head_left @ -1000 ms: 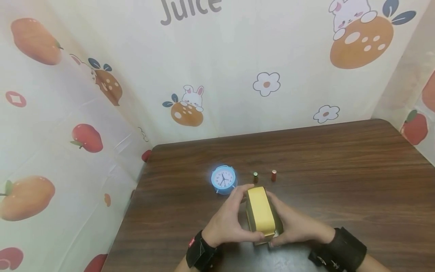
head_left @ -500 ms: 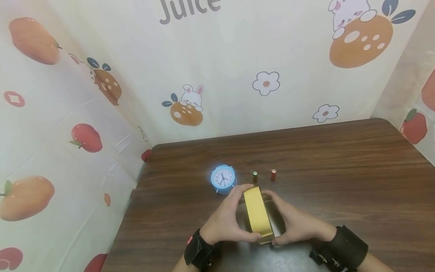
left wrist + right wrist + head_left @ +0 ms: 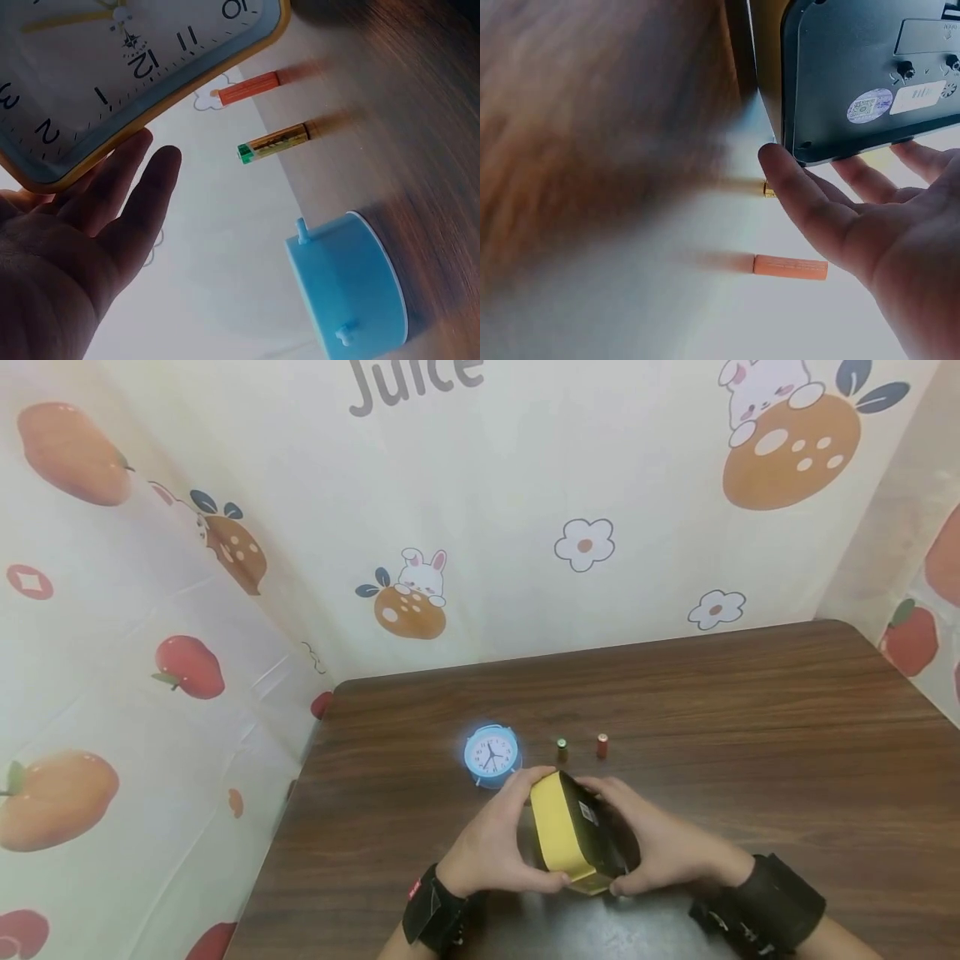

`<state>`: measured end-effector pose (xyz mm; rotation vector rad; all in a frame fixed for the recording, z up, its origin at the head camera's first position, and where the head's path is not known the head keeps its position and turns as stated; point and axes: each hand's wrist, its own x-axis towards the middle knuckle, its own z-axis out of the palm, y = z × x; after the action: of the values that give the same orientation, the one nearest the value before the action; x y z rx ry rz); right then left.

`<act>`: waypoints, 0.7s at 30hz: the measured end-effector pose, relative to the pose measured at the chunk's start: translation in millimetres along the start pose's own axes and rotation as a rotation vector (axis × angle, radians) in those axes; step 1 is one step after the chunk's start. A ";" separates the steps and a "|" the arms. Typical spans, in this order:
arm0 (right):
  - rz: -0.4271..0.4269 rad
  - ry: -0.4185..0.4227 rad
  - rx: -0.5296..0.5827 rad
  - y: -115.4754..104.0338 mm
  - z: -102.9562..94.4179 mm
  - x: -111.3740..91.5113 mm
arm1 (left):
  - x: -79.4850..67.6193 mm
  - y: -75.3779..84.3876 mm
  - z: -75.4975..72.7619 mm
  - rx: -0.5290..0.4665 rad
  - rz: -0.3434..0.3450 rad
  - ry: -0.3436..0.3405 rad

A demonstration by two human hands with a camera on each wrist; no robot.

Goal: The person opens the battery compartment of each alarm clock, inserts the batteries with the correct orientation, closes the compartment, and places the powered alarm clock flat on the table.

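Note:
Between my two hands is a yellow alarm clock (image 3: 555, 822), tilted so that its black back faces up and right in the head view. My left hand (image 3: 491, 852) holds it with thumb and fingers at opposite ends on the left. On the right, my right hand (image 3: 663, 839) grips its edges likewise. Numerals on the white clock face (image 3: 82, 82) show in the left wrist view. The black back (image 3: 832, 75), with knobs, a battery cover and labels, appears in the right wrist view.
A blue alarm clock (image 3: 492, 753) stands left of and beyond the hands. Behind the yellow clock, a green-topped battery (image 3: 562, 749) and a red battery (image 3: 602, 746) stand upright and apart on the brown wooden table (image 3: 720, 710). A printed curtain hangs beyond the table edge.
The yellow clock has turned in my hands and leaned over, bringing its black back into the head view. It has shifted slightly left. The blue clock and batteries have stayed put.

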<state>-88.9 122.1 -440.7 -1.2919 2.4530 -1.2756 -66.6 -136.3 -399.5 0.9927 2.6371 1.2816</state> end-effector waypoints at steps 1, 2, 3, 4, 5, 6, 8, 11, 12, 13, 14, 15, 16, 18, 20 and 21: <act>-0.006 0.004 -0.015 -0.1 -0.8 0.0 | -0.2 -0.3 -0.1 0.004 -0.002 -0.002; -0.010 0.008 -0.025 -0.3 -1.7 -0.1 | -0.4 -0.7 -0.2 0.009 -0.004 -0.002; -0.014 0.012 -0.039 -0.5 -2.5 0.0 | -0.7 -1.1 -0.2 0.016 -0.009 -0.002; -0.014 0.020 -0.055 -0.7 -3.2 0.0 | -1.2 -1.4 -0.3 0.023 -0.016 -0.002; -0.012 0.024 -0.067 -0.8 -4.0 0.0 | -1.6 -1.8 -0.4 0.030 -0.023 -0.001; -0.007 0.028 -0.080 -0.9 -4.6 0.0 | -2.0 -2.4 -0.2 0.035 -0.027 -0.001; 0.006 0.031 -0.104 -1.2 -5.8 0.2 | -2.8 -3.1 -0.2 0.042 -0.043 -0.003; 0.027 0.027 -0.118 -1.3 -7.5 0.0 | -3.4 -4.2 -0.2 0.032 -0.068 -0.013; 0.036 0.024 -0.121 -1.3 -8.1 -0.2 | -3.4 -4.6 -0.3 0.030 -0.072 -0.018; 0.046 0.020 -0.120 -1.4 -8.7 -0.4 | -3.6 -4.8 -0.6 0.029 -0.080 -0.023; 0.057 0.013 -0.115 -1.6 -9.5 -0.6 | -3.6 -5.3 -0.8 0.030 -0.083 -0.029; 0.069 0.005 -0.108 -1.8 -10.2 -0.9 | -3.7 -6.0 -1.0 0.033 -0.086 -0.036; 0.081 -0.003 -0.102 -1.9 -10.9 -1.1 | -3.8 -6.6 -1.2 0.038 -0.084 -0.043; 0.103 -0.016 -0.098 -2.2 -12.1 -1.5 | -3.8 -8.4 -1.1 0.048 -0.087 -0.057; 0.115 -0.021 -0.111 -2.5 -13.0 -1.8 | -3.4 -10.7 -0.3 0.044 -0.096 -0.077; 0.120 -0.019 -0.124 -2.4 -13.2 -2.0 | -3.1 -12.3 0.5 0.045 -0.101 -0.086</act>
<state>-91.8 131.2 -431.0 -1.1563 2.5893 -1.0935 -70.6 -143.3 -409.4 0.8855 2.6252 1.1380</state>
